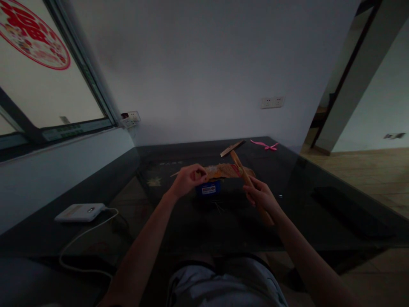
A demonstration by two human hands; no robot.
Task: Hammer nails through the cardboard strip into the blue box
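Observation:
My right hand point(260, 195) is wrapped round the wooden handle of a hammer point(237, 160). Its head is raised toward the far side of the table. My left hand point(189, 181) is closed in a pinch at the left end of a crumpled brown piece point(220, 171), perhaps cardboard or a wrapper. What sits between its fingertips is too small to make out. A thin pale stick point(174, 174) pokes out left of that hand. Beneath the brown piece stands a blue box point(208, 189) with a white label. The hammer handle crosses in front of the brown piece's right part.
Several thin slivers point(219, 207) lie before the box on the dark glossy table point(198, 230). A white power bank point(80, 212) with a cable is at left. A pink ribbon point(264, 145) lies far right, and a dark flat object point(349, 212) near right. The wall point(204, 85) stands behind.

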